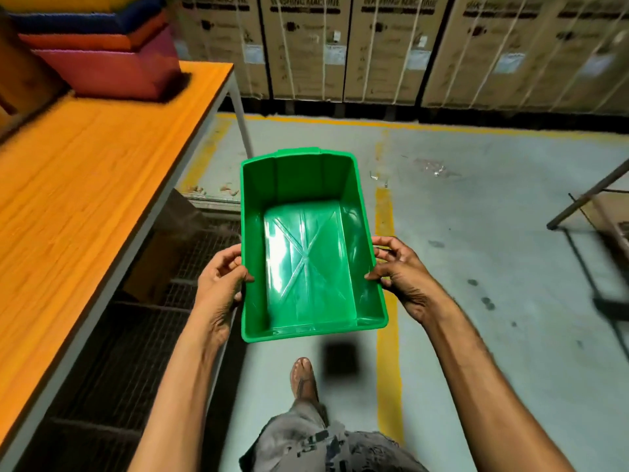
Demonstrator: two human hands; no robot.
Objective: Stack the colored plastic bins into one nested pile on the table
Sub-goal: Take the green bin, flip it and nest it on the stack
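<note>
Grips the green bin (306,267) by its left rim with the left hand (221,284), thumb inside, and by its right rim with the right hand (405,274). Holds it open side up above the floor (493,199), to the right of the orange worktop (85,165), well apart from the nested pile (112,69) at its far end.
</note>
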